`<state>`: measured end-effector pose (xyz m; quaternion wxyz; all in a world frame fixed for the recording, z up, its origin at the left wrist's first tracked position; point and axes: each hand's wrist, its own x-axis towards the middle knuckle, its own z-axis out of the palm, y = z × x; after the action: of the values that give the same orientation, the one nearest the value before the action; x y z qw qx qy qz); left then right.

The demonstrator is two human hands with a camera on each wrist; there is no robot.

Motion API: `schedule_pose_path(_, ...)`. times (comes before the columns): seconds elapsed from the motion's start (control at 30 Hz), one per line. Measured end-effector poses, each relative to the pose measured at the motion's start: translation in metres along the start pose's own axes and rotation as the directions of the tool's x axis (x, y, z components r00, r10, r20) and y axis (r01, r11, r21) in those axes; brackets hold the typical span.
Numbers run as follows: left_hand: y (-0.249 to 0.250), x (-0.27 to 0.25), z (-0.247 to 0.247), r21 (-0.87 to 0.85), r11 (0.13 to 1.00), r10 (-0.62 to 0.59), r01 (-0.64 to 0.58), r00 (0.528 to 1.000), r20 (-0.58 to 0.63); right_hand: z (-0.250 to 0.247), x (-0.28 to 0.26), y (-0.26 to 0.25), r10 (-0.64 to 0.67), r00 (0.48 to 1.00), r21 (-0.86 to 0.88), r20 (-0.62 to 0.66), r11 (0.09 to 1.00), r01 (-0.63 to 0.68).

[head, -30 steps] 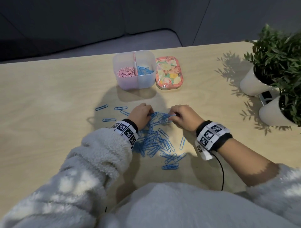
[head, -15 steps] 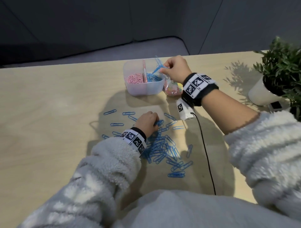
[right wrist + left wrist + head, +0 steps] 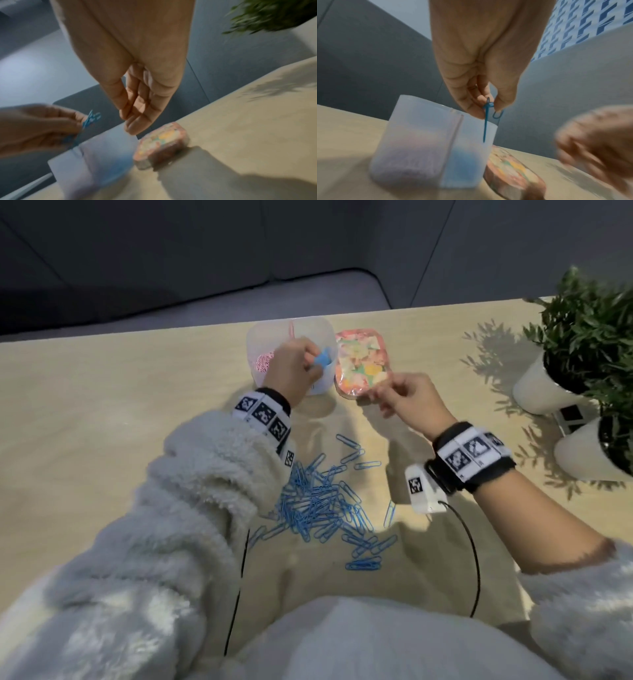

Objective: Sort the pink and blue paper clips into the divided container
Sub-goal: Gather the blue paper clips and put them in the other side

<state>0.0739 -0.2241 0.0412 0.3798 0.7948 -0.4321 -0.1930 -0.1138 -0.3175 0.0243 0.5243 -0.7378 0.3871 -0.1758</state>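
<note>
Blue paper clips (image 3: 486, 121) were pinched by the left hand (image 3: 291, 368) above the divided container's (image 3: 419, 135) right compartment, one clip hanging long axis vertical. The right hand (image 3: 407, 398) was held relaxed, empty.

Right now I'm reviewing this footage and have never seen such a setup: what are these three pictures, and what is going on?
No machine: a person wears cameras on the head and both wrists. The head view looks down at a table; each wrist view looks along one hand. The left hand pinches blue paper clips over the divided container, which holds pink clips on one side and blue on the other. The right hand is empty, fingers relaxed. A pile of blue clips lies loose on the table, with a patterned lid beside the container and potted plants nearby.
</note>
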Motion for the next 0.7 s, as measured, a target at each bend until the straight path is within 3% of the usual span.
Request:
schedule_pose_path(0.1, -0.001, 0.023, 0.001, -0.049, 0.993, -0.111, 0.107, 0.989, -0.093, -0.007, -0.037, 0.030, 0.109, 0.994, -0.007, 0.017, 0.994, -0.109)
schedule_pose_path(0.2, -0.003, 0.034, 0.004, 0.090, 0.989, -0.110, 0.114, 0.993, -0.042, -0.010, -0.069, 0.046, 0.150, 0.989, -0.056, 0.007, 0.987, -0.149)
schedule_pose_path(0.27, -0.002, 0.032, 0.006, 0.254, 0.967, -0.039, 0.033, 0.999, 0.016, -0.014, -0.084, 0.053, 0.138, 0.990, -0.103, -0.011, 0.985, -0.139)
schedule_pose_path(0.37, 0.007, 0.012, 0.006, 0.354, 0.913, 0.217, -0.203, 0.976, 0.001, -0.018, -0.104, 0.068, 0.180, 0.983, -0.142, -0.039, 0.973, -0.184)
schedule_pose_path(0.43, 0.010, -0.008, 0.008, 0.297, 0.908, 0.274, -0.296, 0.955, 0.115, -0.017, -0.117, 0.075, 0.200, 0.980, -0.130, -0.003, 0.971, -0.199)
schedule_pose_path(0.57, -0.006, -0.054, 0.024, 0.362, 0.858, 0.141, -0.366, 0.844, 0.517, -0.011, -0.138, 0.079, 0.145, 0.954, -0.293, 0.264, 0.954, -0.064)
schedule_pose_path(0.63, -0.016, -0.074, 0.035, 0.387, 0.843, 0.067, -0.375, 0.786, 0.615, -0.005, -0.144, 0.078, 0.134, 0.920, -0.423, 0.368, 0.905, 0.037)
schedule_pose_path(0.7, -0.025, -0.090, 0.045, 0.417, 0.812, 0.034, -0.408, 0.746, 0.665, 0.006, -0.146, 0.076, 0.127, 0.911, -0.514, 0.391, 0.852, 0.102)
